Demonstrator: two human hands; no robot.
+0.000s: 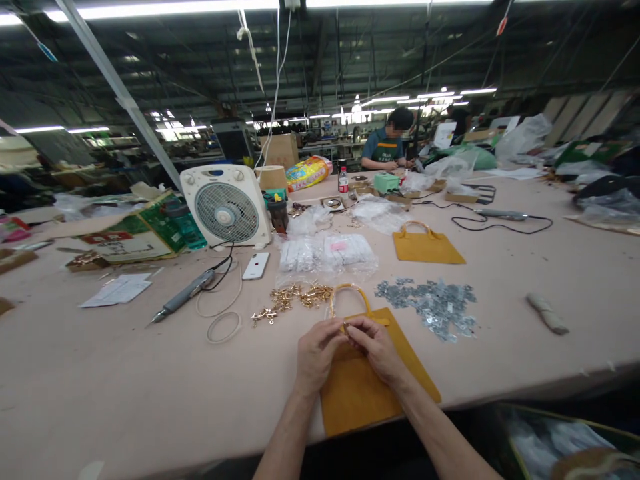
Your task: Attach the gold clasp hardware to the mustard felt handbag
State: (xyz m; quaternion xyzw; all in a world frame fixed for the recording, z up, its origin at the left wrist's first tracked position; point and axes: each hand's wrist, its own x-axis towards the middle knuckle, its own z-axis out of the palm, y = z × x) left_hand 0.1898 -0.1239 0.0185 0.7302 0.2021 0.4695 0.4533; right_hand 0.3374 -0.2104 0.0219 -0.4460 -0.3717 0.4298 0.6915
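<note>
A mustard-yellow bag panel with a looped handle lies flat at the table's near edge. Over its upper part, my left hand and my right hand meet with their fingertips pinched together. Between the fingertips is a small dark thing, too small to make out. Gold-coloured metal pieces are heaped just beyond my left hand. Flat silver metal plates are spread out to the right of the bag panel.
Another yellow panel with a handle lies farther back. Plastic-wrapped packs, a white phone, a grey pen-shaped tool and a white fan are on the table. A person works across it; a cloth roll lies right.
</note>
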